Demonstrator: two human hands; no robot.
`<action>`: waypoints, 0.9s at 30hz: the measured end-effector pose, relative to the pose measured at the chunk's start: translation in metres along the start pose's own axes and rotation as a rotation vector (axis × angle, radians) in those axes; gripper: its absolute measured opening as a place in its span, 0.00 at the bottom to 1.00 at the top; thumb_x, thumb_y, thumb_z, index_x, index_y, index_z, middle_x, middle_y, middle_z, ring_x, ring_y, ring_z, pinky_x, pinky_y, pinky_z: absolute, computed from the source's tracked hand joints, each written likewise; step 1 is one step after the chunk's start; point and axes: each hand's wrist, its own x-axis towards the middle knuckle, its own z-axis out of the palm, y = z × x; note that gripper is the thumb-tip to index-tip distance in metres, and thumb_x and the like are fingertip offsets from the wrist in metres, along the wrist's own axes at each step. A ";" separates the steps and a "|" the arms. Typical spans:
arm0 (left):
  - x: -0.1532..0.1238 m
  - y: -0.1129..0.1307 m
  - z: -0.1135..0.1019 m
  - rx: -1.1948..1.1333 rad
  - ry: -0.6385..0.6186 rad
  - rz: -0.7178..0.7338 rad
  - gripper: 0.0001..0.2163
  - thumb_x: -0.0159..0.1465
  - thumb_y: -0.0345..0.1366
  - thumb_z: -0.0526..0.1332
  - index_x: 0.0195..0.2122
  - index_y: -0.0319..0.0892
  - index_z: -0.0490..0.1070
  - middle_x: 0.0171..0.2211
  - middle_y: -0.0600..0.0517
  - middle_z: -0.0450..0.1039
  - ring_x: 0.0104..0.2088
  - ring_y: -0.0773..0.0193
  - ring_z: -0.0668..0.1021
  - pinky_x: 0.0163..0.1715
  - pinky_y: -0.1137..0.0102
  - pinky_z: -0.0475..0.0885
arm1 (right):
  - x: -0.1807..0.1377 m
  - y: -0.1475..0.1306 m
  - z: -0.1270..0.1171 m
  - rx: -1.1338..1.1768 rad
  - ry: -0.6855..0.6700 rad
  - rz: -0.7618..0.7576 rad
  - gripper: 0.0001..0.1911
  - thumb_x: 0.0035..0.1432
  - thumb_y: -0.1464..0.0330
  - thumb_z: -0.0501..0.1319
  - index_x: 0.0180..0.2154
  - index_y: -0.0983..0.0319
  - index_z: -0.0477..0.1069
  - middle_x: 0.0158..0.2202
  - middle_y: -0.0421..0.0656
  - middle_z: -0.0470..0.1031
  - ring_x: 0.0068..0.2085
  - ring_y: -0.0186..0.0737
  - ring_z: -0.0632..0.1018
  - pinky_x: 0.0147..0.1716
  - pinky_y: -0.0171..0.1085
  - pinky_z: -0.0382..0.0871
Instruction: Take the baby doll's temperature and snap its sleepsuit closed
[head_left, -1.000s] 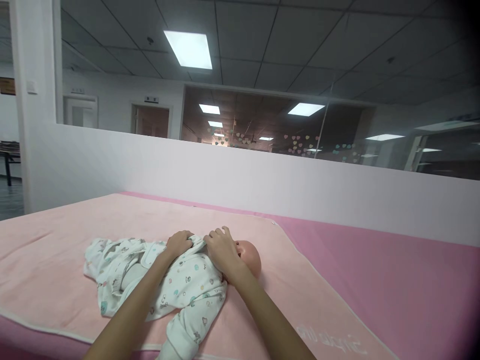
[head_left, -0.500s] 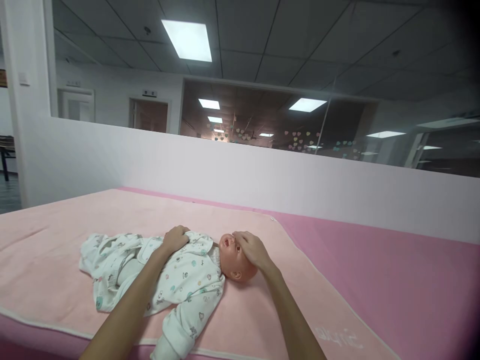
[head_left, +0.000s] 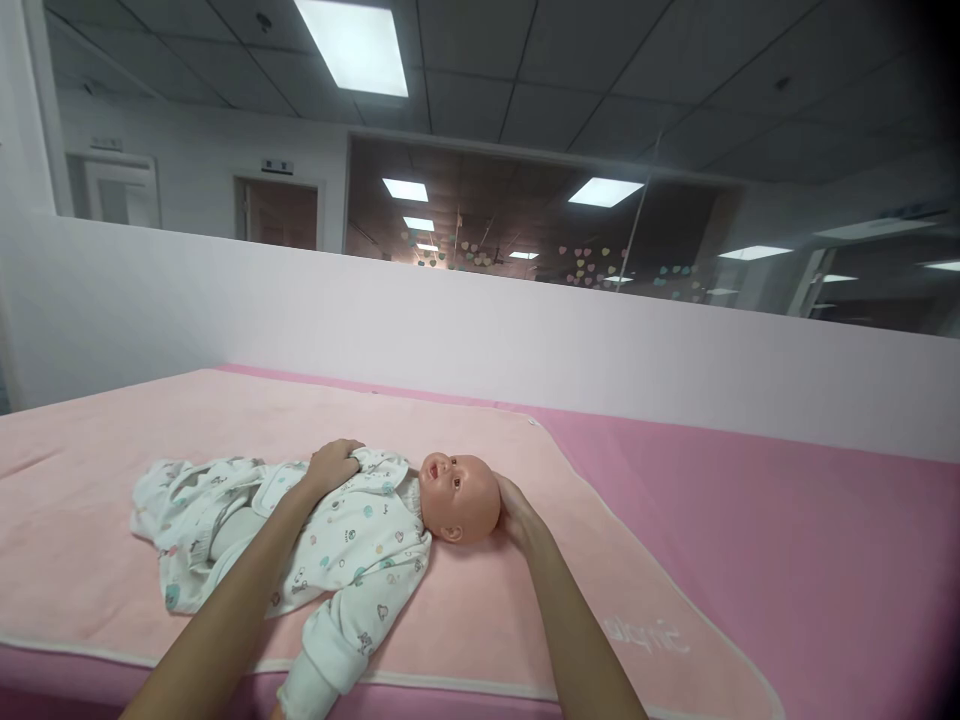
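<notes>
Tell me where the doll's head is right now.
The doll's head lies near the middle of the head view on the light pink blanket, cupped from the right by the right hand, beside its printed suit.

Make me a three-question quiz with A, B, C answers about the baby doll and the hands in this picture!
1. Where is the right hand?
A. on the doll's feet
B. against the top of the doll's head
C. on the wall

2. What colour is the blanket under the doll?
A. pale pink
B. green
C. black

3. How is the doll lying?
A. face down
B. sitting up
C. on its back, face up

Answers: 1 B, the fingers cup the crown. 2 A, the cloth is light pink. 3 C, its face shows, and the left hand rests on its chest.
</notes>
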 end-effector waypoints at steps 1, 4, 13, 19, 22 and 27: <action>0.000 0.000 0.000 0.005 0.002 0.007 0.18 0.45 0.28 0.50 0.35 0.45 0.73 0.39 0.53 0.75 0.42 0.58 0.73 0.39 0.72 0.65 | 0.004 0.003 -0.006 -0.035 0.129 -0.033 0.15 0.42 0.63 0.58 0.32 0.64 0.72 0.30 0.48 0.77 0.33 0.44 0.77 0.33 0.40 0.69; -0.001 0.000 0.000 0.018 0.008 0.017 0.17 0.46 0.29 0.50 0.35 0.46 0.72 0.39 0.53 0.75 0.42 0.58 0.73 0.40 0.72 0.65 | 0.015 0.003 -0.024 -0.085 0.454 -0.156 0.19 0.39 0.67 0.59 0.39 0.62 0.69 0.35 0.47 0.76 0.39 0.45 0.76 0.38 0.40 0.68; -0.001 0.003 -0.001 -0.003 0.015 0.007 0.18 0.46 0.28 0.50 0.35 0.46 0.73 0.39 0.54 0.75 0.42 0.59 0.73 0.39 0.72 0.64 | -0.001 -0.027 0.009 -0.205 0.023 -0.509 0.15 0.47 0.59 0.57 0.33 0.62 0.72 0.39 0.44 0.75 0.43 0.42 0.72 0.44 0.38 0.65; -0.002 0.003 -0.002 0.007 0.012 0.011 0.16 0.46 0.28 0.51 0.33 0.45 0.73 0.38 0.54 0.75 0.42 0.58 0.73 0.38 0.72 0.64 | -0.016 -0.028 0.018 0.097 -0.185 -0.158 0.15 0.48 0.59 0.56 0.30 0.64 0.72 0.35 0.45 0.77 0.40 0.42 0.75 0.42 0.37 0.67; -0.002 0.003 -0.001 0.010 0.015 0.021 0.16 0.45 0.29 0.50 0.32 0.45 0.73 0.37 0.54 0.75 0.41 0.58 0.73 0.37 0.72 0.64 | -0.019 -0.028 0.014 0.202 -0.193 0.011 0.15 0.49 0.59 0.56 0.31 0.64 0.71 0.34 0.45 0.77 0.39 0.42 0.76 0.41 0.37 0.68; -0.001 0.001 0.000 0.034 0.032 0.011 0.18 0.46 0.29 0.50 0.34 0.47 0.72 0.39 0.54 0.75 0.42 0.59 0.73 0.39 0.72 0.64 | -0.008 -0.023 0.000 0.186 -0.254 0.070 0.13 0.48 0.61 0.58 0.34 0.62 0.69 0.36 0.43 0.77 0.40 0.41 0.76 0.38 0.36 0.69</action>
